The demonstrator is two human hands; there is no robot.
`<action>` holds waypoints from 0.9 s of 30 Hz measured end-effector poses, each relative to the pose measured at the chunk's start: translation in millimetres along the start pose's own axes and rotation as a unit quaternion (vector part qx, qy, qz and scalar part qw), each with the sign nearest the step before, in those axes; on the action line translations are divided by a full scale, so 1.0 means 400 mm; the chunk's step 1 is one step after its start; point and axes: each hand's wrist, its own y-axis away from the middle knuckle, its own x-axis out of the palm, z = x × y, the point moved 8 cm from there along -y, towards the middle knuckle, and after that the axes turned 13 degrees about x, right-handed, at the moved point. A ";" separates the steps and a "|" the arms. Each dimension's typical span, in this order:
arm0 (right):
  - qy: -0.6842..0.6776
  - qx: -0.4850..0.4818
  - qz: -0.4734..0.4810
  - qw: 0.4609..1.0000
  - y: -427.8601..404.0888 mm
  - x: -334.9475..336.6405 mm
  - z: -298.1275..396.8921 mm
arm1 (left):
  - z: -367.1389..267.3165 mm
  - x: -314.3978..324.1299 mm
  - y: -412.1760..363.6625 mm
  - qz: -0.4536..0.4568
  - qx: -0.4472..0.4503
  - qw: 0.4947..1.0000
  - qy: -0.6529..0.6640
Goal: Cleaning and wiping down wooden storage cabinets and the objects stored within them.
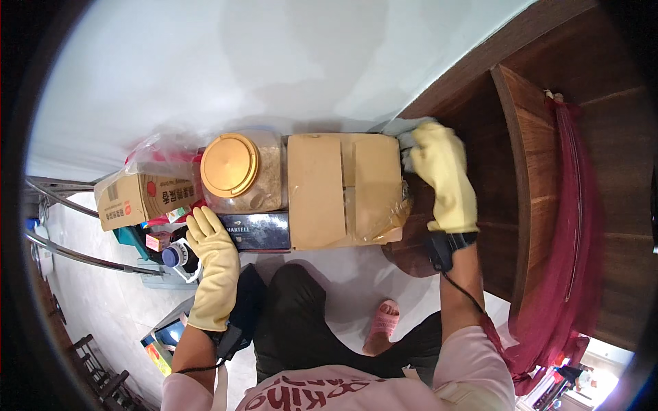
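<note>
Both my hands wear pale yellow rubber gloves. My right hand (446, 177) is closed around a greyish-white cloth (407, 158), in the gap between a brown cardboard box (316, 192) and the dark wooden cabinet. My left hand (215, 264) lies flat with its fingers extended and holds nothing. Its fingertips reach the left end of a dark Martell box (262, 231); whether they press on it I cannot tell. Above that box stands a clear plastic jar (270, 169) with a gold lid (229, 164) and grainy contents.
A tan printed carton (164, 192) partly wrapped in plastic stands left of the jar. Below it is a bottle with a blue cap (172, 257). A white wall (308, 61) rises behind. Maroon sheer fabric (570, 216) hangs at the wooden cabinet (522, 180). Curved metal tubes (87, 251) extend from the left.
</note>
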 end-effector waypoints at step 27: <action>-0.245 0.045 0.033 0.968 0.222 0.470 -0.270 | 0.012 -0.075 -0.017 0.016 0.042 0.999 -0.009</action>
